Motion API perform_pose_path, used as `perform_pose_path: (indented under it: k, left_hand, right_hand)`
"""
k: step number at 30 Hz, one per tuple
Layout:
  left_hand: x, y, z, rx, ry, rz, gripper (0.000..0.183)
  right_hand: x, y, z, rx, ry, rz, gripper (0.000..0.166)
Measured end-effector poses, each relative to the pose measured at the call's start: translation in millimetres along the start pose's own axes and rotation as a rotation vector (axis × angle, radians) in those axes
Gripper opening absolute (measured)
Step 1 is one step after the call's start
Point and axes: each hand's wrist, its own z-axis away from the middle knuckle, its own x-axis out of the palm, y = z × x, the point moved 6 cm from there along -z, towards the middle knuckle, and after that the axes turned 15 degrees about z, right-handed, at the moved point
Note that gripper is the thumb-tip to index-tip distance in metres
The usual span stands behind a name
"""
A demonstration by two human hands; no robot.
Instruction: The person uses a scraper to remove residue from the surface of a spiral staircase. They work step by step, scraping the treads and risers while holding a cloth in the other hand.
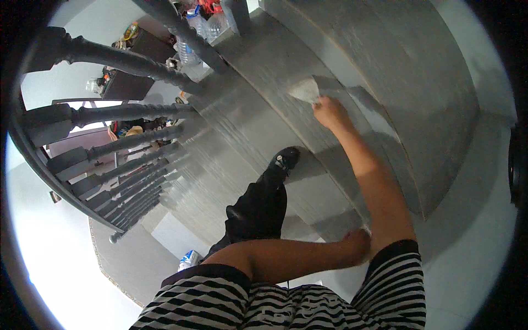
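My right hand is closed on the narrow end of a pale, fan-shaped thing, which lies over a grey stair tread. Whether it is a folded cloth or a brush cannot be told. My left arm crosses in front of my body, and my left hand is beside my right forearm, near a stair edge, with its fingers curled. A small whitish spot shows at its fingertips; what it is cannot be made out. My foot in a black shoe stands on a lower step.
Curving grey stairs rise to the upper right beside a pale wall. Turned grey balusters and a handrail run along the left. Large clear plastic bottles stand beyond them at the top. A blue-and-white package lies at lower left.
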Motion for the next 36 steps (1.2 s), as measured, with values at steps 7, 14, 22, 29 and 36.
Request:
perform_pose_path:
  k: [7,14,22,29,36]
  left_hand:
    - [-53.1,25.0,58.0,0.247,0.275,0.416,0.044]
    - [-68.8,29.9,49.7,-0.049,-0.236,-0.139,0.042]
    - [-81.0,37.7,53.1,0.15,-0.01,0.329,0.041]
    - [-85.5,39.6,79.0,0.341,0.296,0.203,0.04]
    - [-61.2,17.0,53.8,0.463,0.298,0.697,0.038]
  right_hand:
    - [-49.8,-41.0,-92.2,0.096,-0.091,-0.059,0.035]
    - [-40.2,-53.2,-54.6,0.028,-0.187,0.083,0.035]
    - [-78.4,-69.3,-84.9,0.086,-0.379,0.006,0.035]
    - [-31.0,-73.8,-55.0,0.01,-0.088,0.087,0.034]
    - [-57.7,-43.1,-105.5,0.133,-0.027,-0.013,0.029]
